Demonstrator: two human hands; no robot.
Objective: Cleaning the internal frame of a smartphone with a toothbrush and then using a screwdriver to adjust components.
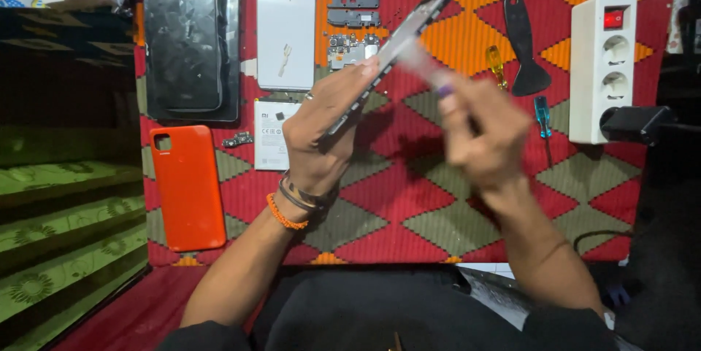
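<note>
My left hand point(321, 128) grips a dark phone frame point(409, 30) by its lower part and holds it tilted above the patterned mat point(409, 198). My right hand point(485, 132) is blurred beside it and holds a thin clear tool with a purple end point(431, 77) against the frame's edge. Under my left hand lies a white phone battery point(270, 132). Bracelets, one orange, sit on my left wrist.
On the mat lie a black phone screen point(186, 37), a white back cover point(286, 19), an orange phone case point(188, 187), small circuit boards point(352, 50), a black scraper point(526, 48) and two small screwdrivers point(542, 114). A white power strip point(602, 66) stands at the right.
</note>
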